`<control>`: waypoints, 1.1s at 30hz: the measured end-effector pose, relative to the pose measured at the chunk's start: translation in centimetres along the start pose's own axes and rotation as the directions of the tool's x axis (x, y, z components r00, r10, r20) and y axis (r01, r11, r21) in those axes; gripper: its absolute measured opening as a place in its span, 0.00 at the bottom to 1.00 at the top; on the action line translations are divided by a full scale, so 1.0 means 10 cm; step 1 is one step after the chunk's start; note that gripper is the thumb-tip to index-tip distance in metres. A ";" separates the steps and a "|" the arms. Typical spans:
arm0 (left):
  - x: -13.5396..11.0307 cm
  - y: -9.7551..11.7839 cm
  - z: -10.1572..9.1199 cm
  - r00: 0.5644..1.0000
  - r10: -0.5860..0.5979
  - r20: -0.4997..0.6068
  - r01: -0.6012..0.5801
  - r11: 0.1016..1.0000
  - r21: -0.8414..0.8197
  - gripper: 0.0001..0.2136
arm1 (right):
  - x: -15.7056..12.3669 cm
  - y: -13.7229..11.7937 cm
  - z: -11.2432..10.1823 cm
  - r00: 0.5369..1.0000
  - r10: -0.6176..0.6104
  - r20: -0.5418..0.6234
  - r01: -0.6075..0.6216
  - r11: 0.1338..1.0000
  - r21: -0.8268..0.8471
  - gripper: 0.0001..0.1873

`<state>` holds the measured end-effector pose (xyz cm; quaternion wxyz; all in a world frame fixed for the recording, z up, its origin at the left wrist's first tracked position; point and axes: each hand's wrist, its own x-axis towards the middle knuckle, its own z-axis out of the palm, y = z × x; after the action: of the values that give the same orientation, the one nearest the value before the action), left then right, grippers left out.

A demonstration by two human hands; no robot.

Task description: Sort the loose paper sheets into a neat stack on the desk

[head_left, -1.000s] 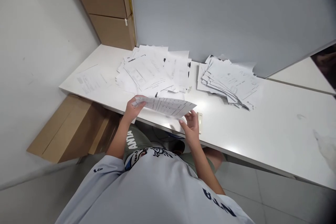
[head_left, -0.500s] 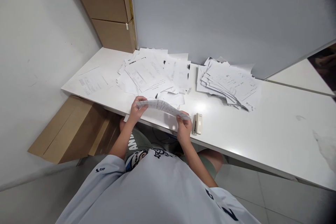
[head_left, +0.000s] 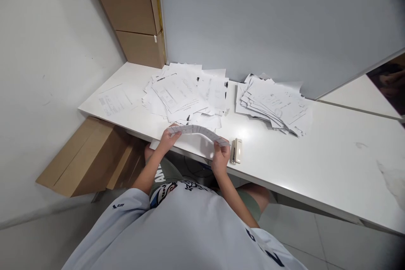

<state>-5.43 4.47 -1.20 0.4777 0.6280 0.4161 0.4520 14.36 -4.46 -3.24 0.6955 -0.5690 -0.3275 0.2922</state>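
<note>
Both hands hold printed paper [head_left: 198, 129] just above the front edge of the white table [head_left: 329, 156]. My left hand [head_left: 168, 139] pinches its left end, and my right hand [head_left: 221, 156] grips the right end. The paper bows upward between them; whether it is one sheet or more I cannot tell. Close beside my right hand stands a cream stapler [head_left: 237, 151]. Beyond the hands lies a loose spread of printed papers [head_left: 180, 93]. To its right is a fanned pile of papers [head_left: 275, 101].
Cardboard boxes [head_left: 126, 4] are stacked at the table's far left corner. Another cardboard box [head_left: 85, 156] stands below the left edge. A printed sheet [head_left: 114, 100] lies at the left of the table. A grey panel [head_left: 268, 21] rises behind the papers.
The held paper has tipped and bowed more, showing less of its face. Both hands have come slightly closer together. The whole view has shifted slightly; the stapler and piles stay put on the table.
</note>
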 end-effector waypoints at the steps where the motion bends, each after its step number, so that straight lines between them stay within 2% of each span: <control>1: -0.04 0.00 0.01 0.999 -0.027 -0.018 0.026 0.999 -0.028 0.18 | -0.02 -0.06 -0.03 1.000 -0.021 0.001 0.021 1.000 -0.012 0.17; 3: -0.14 0.00 0.07 0.996 -0.074 -0.040 0.070 0.994 -0.083 0.19 | -0.06 -0.21 -0.15 0.999 -0.037 0.035 0.039 0.997 -0.059 0.17; 6: -0.34 0.01 0.20 0.991 -0.133 -0.030 0.126 0.979 -0.157 0.21 | -0.17 -0.40 -0.47 0.992 0.023 0.127 0.000 0.984 -0.180 0.18; 8: -0.45 0.06 0.31 0.983 -0.175 0.063 0.182 0.971 -0.152 0.22 | -0.24 -0.47 -0.77 0.983 0.101 0.155 -0.059 0.966 -0.252 0.20; 10: -0.52 0.15 0.41 0.961 -0.204 0.185 0.221 0.973 -0.073 0.21 | -0.29 -0.48 -1.11 0.971 0.205 0.124 -0.161 0.941 -0.298 0.21; 12: -0.53 0.24 0.51 0.940 -0.208 0.270 0.198 0.978 0.064 0.17 | -0.34 -0.42 -1.47 0.942 0.332 0.055 -0.298 0.897 -0.325 0.24; 14: -0.51 0.33 0.64 0.932 -0.192 0.307 0.138 0.972 0.189 0.15 | -0.39 -0.35 -1.80 0.896 0.443 -0.011 -0.420 0.842 -0.338 0.25; 18: -0.40 0.40 0.98 0.921 -0.109 0.374 -0.023 0.943 0.331 0.15 | -0.51 -0.29 -2.27 0.841 0.532 -0.098 -0.533 0.786 -0.313 0.23; 22: -0.26 0.38 1.38 0.860 0.072 0.506 -0.279 0.895 0.347 0.16 | -0.56 -0.36 -2.45 0.834 0.533 -0.143 -0.551 0.790 -0.269 0.19; 26: -0.13 0.31 1.68 0.751 0.241 0.615 -0.506 0.808 0.301 0.22 | -0.51 -0.37 -2.49 0.850 0.485 -0.208 -0.522 0.829 -0.201 0.19; 29: -0.07 0.27 1.77 0.660 0.236 0.713 -0.598 0.740 0.308 0.26 | -0.41 -0.34 -2.48 0.836 0.491 -0.243 -0.532 0.834 -0.145 0.20; 33: -0.07 0.26 1.78 0.613 0.151 0.776 -0.631 0.685 0.365 0.26 | -0.33 -0.35 -2.48 0.829 0.503 -0.245 -0.545 0.826 -0.146 0.21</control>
<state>11.87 -0.65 -1.22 0.2487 0.9458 0.1694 0.1222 31.99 -22.49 -3.64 0.5525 -0.7331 -0.1168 0.3789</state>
